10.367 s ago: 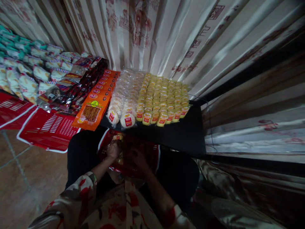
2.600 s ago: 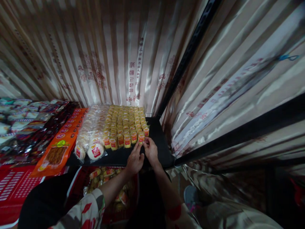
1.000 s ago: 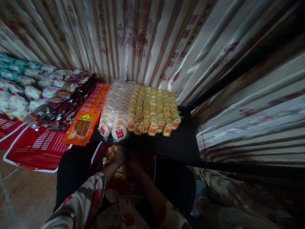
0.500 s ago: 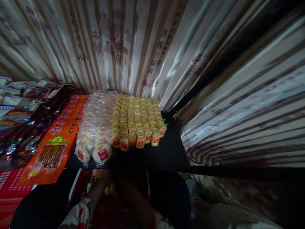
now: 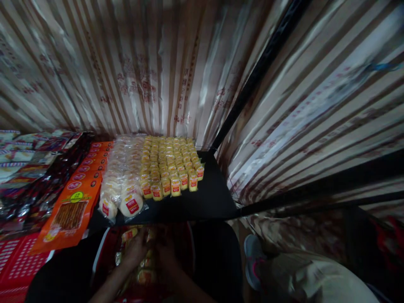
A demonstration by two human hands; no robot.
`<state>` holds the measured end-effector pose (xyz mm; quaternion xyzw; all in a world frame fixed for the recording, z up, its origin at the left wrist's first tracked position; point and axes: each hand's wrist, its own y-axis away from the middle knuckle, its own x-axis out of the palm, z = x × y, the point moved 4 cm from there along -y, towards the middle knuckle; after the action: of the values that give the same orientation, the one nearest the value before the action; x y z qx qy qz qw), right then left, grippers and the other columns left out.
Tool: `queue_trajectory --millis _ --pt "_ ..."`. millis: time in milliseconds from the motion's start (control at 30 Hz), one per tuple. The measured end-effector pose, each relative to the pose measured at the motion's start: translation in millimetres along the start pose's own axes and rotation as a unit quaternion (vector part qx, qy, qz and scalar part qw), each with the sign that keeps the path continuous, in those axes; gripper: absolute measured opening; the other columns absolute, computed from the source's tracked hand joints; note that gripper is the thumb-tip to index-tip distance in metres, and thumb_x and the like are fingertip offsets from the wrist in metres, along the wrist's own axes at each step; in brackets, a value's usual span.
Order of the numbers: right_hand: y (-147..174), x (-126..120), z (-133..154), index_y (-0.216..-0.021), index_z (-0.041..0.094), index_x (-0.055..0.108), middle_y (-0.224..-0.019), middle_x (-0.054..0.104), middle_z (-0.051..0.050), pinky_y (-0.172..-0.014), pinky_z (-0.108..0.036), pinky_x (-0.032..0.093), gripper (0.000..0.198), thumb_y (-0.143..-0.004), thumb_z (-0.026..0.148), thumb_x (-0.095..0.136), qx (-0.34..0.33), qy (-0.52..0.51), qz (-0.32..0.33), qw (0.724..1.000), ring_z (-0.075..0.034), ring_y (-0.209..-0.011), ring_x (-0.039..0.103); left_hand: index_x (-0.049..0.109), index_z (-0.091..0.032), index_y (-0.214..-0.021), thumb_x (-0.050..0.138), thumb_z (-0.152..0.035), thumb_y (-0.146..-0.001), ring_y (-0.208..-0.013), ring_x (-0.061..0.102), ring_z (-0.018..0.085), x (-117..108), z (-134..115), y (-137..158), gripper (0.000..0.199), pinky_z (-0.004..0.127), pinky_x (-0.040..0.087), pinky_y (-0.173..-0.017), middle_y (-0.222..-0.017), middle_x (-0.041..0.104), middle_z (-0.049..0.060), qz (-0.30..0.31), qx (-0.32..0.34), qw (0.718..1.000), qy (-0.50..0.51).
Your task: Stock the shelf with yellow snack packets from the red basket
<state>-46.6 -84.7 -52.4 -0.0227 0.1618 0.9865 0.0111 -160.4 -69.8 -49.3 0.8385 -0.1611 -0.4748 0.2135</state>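
Observation:
Below the shelf edge, my left hand [image 5: 136,247] reaches into a red basket [image 5: 101,248] between my dark-clothed knees. Small yellow wrapped cakes [image 5: 146,275] lie in the basket beside and below it. Opposite, close to the left, my right hand [image 5: 166,249] is down among the same cakes. Deep shadow covers the fingers of both hands, so any grip is hidden. On the black shelf [image 5: 213,189] above stand tight rows of yellow wrapped cakes [image 5: 170,166]. Two rows of round white packaged buns or cakes [image 5: 131,204] stand to their left.
Orange snack packets [image 5: 71,210] overlap at the left and hang past the shelf edge. Dark red shiny packets [image 5: 34,198] lie farther left. A red plastic basket [image 5: 20,256] is at lower left. Striped curtain [image 5: 142,75] and black poles [image 5: 252,80] enclose the shelf. A person's shoe [image 5: 252,261] shows at right.
My view has shifted to the right and slightly up, so the shelf goods appear farther left and lower. Both hands stay in the basket, and more cakes show between them.

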Motion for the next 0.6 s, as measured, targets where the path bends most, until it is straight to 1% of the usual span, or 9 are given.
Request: queue_trajectory --millis 67,100,133,233,367,467,600 --pt "9 -11 -4 -0.088 0.021 0.064 -0.092 0.068 -0.005 -0.080 -0.042 0.051 0.023 -0.071 0.036 0.064 0.047 -0.043 -0.035 0.997 -0.026 -0.089 0.064 0.048 -0.019 -0.120 0.046 -0.031 -0.084 -0.100 0.061 0.018 -6 -9 13 0.038 0.023 0.042 -0.082 -0.108 0.065 0.008 -0.015 0.026 0.999 0.012" --pt "14 -16 -3 -0.086 0.021 0.064 -0.091 0.068 -0.006 -0.083 -0.042 0.050 0.023 -0.067 0.034 0.065 0.056 -0.055 -0.050 0.996 -0.027 -0.090 0.064 0.050 -0.020 -0.118 0.047 -0.031 -0.084 -0.097 0.062 0.017 -11 -14 19 0.036 0.023 0.042 -0.080 -0.103 0.067 0.006 -0.022 0.036 0.999 0.017" --pt "19 -22 0 -0.086 0.021 0.064 -0.092 0.069 -0.006 -0.084 -0.041 0.049 0.023 -0.066 0.032 0.064 0.052 -0.060 -0.058 0.995 -0.027 -0.091 0.064 0.051 -0.020 -0.115 0.047 -0.031 -0.083 -0.091 0.063 0.017 -16 -20 26 0.034 0.022 0.043 -0.078 -0.097 0.068 0.005 -0.028 0.045 0.998 0.024" --pt "32 -37 25 -0.091 0.022 0.062 -0.096 0.068 -0.006 -0.084 -0.038 0.049 0.022 -0.069 0.026 0.058 -0.024 -0.033 -0.046 0.998 -0.024 -0.092 0.063 0.053 -0.022 -0.108 0.046 -0.031 -0.083 -0.077 0.062 0.015 -37 -46 44 0.027 0.022 0.042 -0.069 -0.082 0.066 0.000 -0.042 0.067 0.996 0.044" --pt "42 -58 67 -0.100 0.024 0.058 -0.101 0.066 -0.005 -0.085 -0.035 0.048 0.022 -0.080 0.029 0.052 -0.107 -0.007 -0.032 0.994 -0.021 -0.095 0.062 0.054 -0.021 -0.099 0.045 -0.035 -0.083 -0.072 0.058 0.013 -70 -91 60 0.023 0.021 0.041 -0.065 -0.079 0.063 -0.002 -0.058 0.121 0.987 0.091" --pt "39 -75 96 -0.105 0.024 0.056 -0.106 0.065 -0.005 -0.087 -0.033 0.048 0.024 -0.083 0.033 0.049 -0.150 -0.029 -0.041 0.987 -0.020 -0.098 0.061 0.052 -0.020 -0.102 0.046 -0.036 -0.082 -0.070 0.056 0.013 -90 -125 60 0.026 0.021 0.041 -0.064 -0.081 0.063 -0.001 -0.072 0.180 0.972 0.135" --pt "27 -107 136 -0.113 0.023 0.052 -0.107 0.064 -0.006 -0.086 -0.032 0.049 0.033 -0.082 0.034 0.053 -0.204 -0.045 -0.094 0.973 -0.019 -0.097 0.062 0.052 -0.021 -0.104 0.049 -0.031 -0.080 -0.067 0.055 0.012 -107 -174 46 0.026 0.021 0.042 -0.062 -0.080 0.063 -0.001 -0.088 0.229 0.957 0.154"
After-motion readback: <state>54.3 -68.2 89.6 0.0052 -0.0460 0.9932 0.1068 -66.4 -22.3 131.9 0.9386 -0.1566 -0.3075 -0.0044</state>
